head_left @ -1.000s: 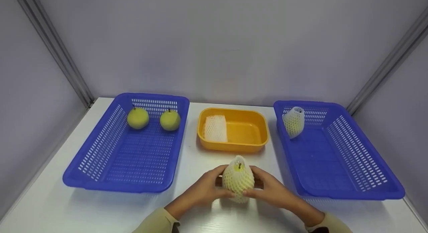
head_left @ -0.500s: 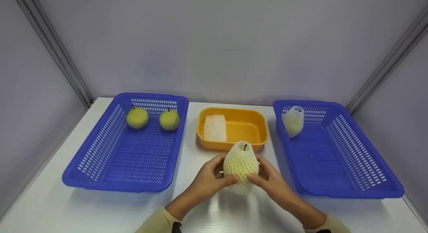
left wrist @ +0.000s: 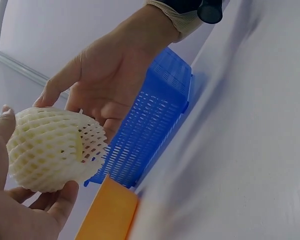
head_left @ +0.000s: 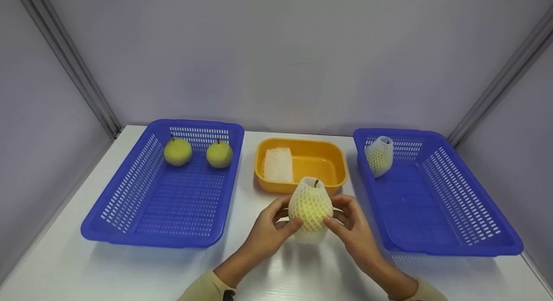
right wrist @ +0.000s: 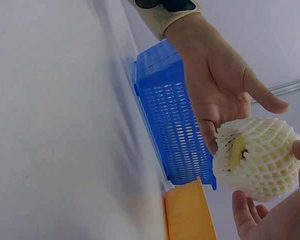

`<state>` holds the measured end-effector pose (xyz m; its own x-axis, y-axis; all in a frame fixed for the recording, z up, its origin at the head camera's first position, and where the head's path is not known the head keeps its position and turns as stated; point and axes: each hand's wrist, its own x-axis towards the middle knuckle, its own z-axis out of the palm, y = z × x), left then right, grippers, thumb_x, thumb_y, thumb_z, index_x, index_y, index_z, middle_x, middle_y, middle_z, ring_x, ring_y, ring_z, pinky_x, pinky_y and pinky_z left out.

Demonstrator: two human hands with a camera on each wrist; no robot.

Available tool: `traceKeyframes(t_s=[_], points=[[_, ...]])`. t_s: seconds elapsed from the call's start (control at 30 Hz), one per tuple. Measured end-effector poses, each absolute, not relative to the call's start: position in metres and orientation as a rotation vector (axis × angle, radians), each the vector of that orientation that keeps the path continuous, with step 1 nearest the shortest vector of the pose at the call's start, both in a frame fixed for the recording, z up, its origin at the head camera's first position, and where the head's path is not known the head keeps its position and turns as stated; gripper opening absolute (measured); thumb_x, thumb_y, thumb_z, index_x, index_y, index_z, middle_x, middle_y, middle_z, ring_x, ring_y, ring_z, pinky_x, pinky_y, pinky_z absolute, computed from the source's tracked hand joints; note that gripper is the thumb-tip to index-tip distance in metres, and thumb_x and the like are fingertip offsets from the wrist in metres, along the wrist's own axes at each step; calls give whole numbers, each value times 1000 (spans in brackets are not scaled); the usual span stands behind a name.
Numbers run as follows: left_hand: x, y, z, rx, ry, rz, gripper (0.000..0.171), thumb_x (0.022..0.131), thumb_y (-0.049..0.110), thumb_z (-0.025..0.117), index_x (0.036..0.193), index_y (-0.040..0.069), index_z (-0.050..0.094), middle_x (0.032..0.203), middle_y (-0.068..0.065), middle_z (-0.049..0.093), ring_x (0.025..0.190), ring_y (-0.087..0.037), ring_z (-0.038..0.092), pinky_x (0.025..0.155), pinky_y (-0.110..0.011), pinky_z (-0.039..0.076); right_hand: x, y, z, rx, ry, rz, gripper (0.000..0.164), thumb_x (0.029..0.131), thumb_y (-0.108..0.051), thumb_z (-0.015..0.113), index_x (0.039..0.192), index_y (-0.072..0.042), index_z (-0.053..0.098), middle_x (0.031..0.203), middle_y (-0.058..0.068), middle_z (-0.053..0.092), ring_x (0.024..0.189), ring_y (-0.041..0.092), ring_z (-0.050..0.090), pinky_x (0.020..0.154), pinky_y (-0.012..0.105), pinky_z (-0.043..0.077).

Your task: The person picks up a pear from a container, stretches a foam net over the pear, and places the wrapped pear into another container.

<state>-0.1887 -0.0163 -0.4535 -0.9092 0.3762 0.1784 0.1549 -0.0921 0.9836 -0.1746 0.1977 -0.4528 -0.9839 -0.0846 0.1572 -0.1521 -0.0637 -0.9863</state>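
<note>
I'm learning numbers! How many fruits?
4: a bare fruit and another fruit in the left basket, a netted fruit in the right basket, a held fruit between left hand and right hand.

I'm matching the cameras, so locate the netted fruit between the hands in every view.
Head: netted fruit below centre, slightly right.
Left wrist: netted fruit left side, slightly low.
Right wrist: netted fruit right side, slightly low.
Shared landmark: orange tub, at the bottom edge in both wrist views.

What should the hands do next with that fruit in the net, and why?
I'd probably move the netted fruit toward the right basket: its sides are already wrapped, the left hand and right hand hold it, and another netted fruit sits in that basket.
</note>
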Motion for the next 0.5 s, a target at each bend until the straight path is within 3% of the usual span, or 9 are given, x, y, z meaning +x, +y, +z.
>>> traceKeyframes(t_s=[0.13,0.27,0.5], points=[[-188,-19,-453,608,2006,2159,56,103,26,63,146,-6,46,140,-19,54,125,-30,55,100,-31,52,-175,199,-453,252,-2092,2256,34,98,2,62,126,5,42,124,15,54,113,22,61,91,28,55],[-189,-19,-455,587,2008,2188,50,102,19,64,143,-6,48,137,-19,55,124,-31,56,99,-31,53,-175,200,-454,318,-2108,2262,33,102,-1,58,130,6,43,125,14,55,114,21,59,91,31,56],[-187,-18,-456,603,1948,2144,70,98,30,70,152,-1,37,148,-15,47,136,-28,47,108,-40,47,-172,197,-457,430,-2134,2287,50,98,1,60,143,6,38,142,19,52,128,21,56,103,30,51]])
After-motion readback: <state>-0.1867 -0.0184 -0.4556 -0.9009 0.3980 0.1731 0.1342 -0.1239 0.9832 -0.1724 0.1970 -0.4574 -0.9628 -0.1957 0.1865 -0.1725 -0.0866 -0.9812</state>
